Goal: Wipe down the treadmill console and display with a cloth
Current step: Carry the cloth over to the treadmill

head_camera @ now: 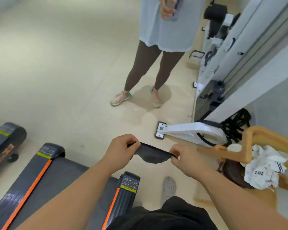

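Note:
A small black cloth point(152, 154) is stretched between both my hands in front of me, above the floor. My left hand point(121, 150) pinches its left end and my right hand point(184, 157) pinches its right end. Below my arms lies the rear end of a treadmill point(60, 176), a dark belt with orange side stripes. Its console and display are out of view.
Another person point(156, 52) in a white top stands on the pale floor ahead. A second treadmill's end point(5, 140) is at the left. At the right are a white machine base point(189, 130), a wooden rack point(249, 143) and a white towel point(264, 170).

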A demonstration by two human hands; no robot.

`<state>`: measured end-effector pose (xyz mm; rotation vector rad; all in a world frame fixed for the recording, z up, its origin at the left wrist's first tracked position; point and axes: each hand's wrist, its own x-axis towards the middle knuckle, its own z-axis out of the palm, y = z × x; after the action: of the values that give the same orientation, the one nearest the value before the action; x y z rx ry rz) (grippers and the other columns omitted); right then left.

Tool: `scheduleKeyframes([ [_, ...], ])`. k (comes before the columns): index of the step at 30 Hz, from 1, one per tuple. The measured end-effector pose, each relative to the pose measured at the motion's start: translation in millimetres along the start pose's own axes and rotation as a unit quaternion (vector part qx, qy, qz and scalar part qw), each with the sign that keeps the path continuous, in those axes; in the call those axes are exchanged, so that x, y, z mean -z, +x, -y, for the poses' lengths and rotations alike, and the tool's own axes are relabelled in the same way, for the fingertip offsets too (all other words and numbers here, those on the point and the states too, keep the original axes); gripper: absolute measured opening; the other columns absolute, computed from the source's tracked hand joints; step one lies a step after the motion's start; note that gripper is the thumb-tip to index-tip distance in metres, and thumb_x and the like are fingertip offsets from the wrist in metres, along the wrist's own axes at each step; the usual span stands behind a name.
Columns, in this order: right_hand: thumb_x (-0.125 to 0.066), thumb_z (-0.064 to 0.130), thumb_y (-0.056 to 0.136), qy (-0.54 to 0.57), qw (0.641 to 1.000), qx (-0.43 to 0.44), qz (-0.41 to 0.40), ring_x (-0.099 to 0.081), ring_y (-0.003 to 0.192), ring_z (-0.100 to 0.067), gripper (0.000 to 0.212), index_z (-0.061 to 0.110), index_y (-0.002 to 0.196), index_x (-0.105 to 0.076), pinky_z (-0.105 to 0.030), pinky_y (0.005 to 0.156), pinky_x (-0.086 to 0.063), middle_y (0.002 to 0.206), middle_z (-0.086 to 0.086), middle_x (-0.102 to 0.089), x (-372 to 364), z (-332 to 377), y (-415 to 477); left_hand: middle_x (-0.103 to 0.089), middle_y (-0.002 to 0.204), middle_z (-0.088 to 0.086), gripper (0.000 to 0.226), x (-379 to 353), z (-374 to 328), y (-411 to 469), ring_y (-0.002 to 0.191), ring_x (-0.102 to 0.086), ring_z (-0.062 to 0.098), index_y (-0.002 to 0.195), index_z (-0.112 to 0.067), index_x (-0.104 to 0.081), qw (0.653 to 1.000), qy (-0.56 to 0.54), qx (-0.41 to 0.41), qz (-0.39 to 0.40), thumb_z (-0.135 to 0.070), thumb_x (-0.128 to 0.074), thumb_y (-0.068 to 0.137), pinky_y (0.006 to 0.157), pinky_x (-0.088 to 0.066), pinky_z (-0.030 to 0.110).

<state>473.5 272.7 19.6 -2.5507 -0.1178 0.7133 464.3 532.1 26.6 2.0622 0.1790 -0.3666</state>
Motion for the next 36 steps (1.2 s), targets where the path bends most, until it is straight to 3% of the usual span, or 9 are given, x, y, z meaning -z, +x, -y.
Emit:
scheduleKeyframes([
  [3, -0.062, 0.014, 0.086, -0.030, 0.998, 0.044, 0.030, -0.054, 0.066, -0.007, 0.017, 0.030, 0.081, -0.067, -0.024, 0.056, -0.040, 0.072, 0.011, -0.065, 7, 27, 63, -0.069, 0.070, 0.004, 0.018, 29, 20, 10, 0.062, -0.064, 0.032, 0.078, -0.018, -0.067, 0.990, -0.047, 0.072, -0.108, -0.015, -0.062, 0.095, 0.054, -0.048, 0.030],
  [6, -0.064, 0.018, 0.088, -0.053, 0.989, 0.114, 0.074, -0.054, 0.066, -0.005, 0.015, 0.029, 0.079, -0.069, -0.020, 0.056, -0.037, 0.068, 0.013, -0.063, 17, 56, 121, -0.069, 0.067, -0.003, 0.018, 49, 32, 23, 0.058, -0.064, 0.025, 0.078, -0.023, -0.067, 0.971, -0.063, 0.127, -0.190, -0.019, -0.062, 0.095, 0.058, -0.051, 0.034],
  [8, -0.065, 0.017, 0.090, -0.062, 0.979, 0.174, 0.084, -0.056, 0.071, -0.004, 0.015, 0.029, 0.084, -0.072, -0.016, 0.058, -0.036, 0.072, 0.016, -0.064, 25, 75, 159, -0.069, 0.067, -0.004, 0.018, 60, 35, 33, 0.058, -0.064, 0.019, 0.078, -0.025, -0.066, 0.953, -0.068, 0.167, -0.245, -0.021, -0.062, 0.095, 0.060, -0.050, 0.030],
  [12, -0.069, 0.015, 0.089, -0.070, 0.952, 0.272, 0.123, -0.063, 0.078, -0.005, 0.025, 0.037, 0.078, -0.068, -0.023, 0.067, -0.046, 0.078, 0.017, -0.069, 48, 114, 230, -0.069, 0.067, -0.002, 0.021, 76, 29, 44, 0.058, -0.064, 0.014, 0.074, -0.024, -0.064, 0.905, -0.084, 0.230, -0.349, -0.019, -0.064, 0.094, 0.056, -0.049, 0.025],
  [17, -0.070, 0.015, 0.090, -0.097, 0.898, 0.383, 0.195, -0.062, 0.082, 0.002, 0.031, 0.044, 0.082, -0.064, -0.008, 0.067, -0.040, 0.084, 0.023, -0.067, 67, 190, 289, -0.070, 0.080, -0.002, 0.015, 97, 21, 45, 0.069, -0.060, 0.005, 0.080, -0.016, -0.068, 0.834, -0.097, 0.284, -0.462, -0.018, -0.065, 0.094, 0.056, -0.041, 0.008],
  [22, -0.069, 0.016, 0.092, -0.108, 0.864, 0.435, 0.229, -0.062, 0.081, 0.007, 0.019, 0.035, 0.087, -0.072, -0.006, 0.068, -0.040, 0.084, 0.020, -0.071, 45, 259, 318, -0.072, 0.081, -0.009, 0.013, 114, 41, 32, 0.076, -0.064, 0.009, 0.080, -0.025, -0.069, 0.768, -0.141, 0.326, -0.533, -0.023, -0.066, 0.093, 0.064, -0.044, 0.023],
  [29, -0.068, 0.022, 0.094, -0.142, 0.835, 0.470, 0.247, -0.064, 0.073, 0.001, 0.018, 0.035, 0.081, -0.068, -0.019, 0.063, -0.045, 0.074, 0.016, -0.071, -7, 367, 350, -0.073, 0.084, -0.011, 0.015, 173, 94, 33, 0.083, -0.065, 0.008, 0.079, -0.028, -0.070, 0.689, -0.227, 0.340, -0.599, -0.023, -0.067, 0.092, 0.069, -0.044, 0.022],
  [36, -0.068, 0.013, 0.094, -0.128, 0.787, 0.517, 0.311, -0.062, 0.072, 0.001, 0.019, 0.028, 0.084, -0.071, -0.010, 0.062, -0.043, 0.076, 0.013, -0.071, -59, 512, 334, -0.073, 0.086, -0.006, 0.014, 261, 121, -20, 0.082, -0.066, 0.016, 0.079, -0.025, -0.069, 0.623, -0.242, 0.358, -0.652, -0.024, -0.067, 0.093, 0.064, -0.047, 0.023],
])
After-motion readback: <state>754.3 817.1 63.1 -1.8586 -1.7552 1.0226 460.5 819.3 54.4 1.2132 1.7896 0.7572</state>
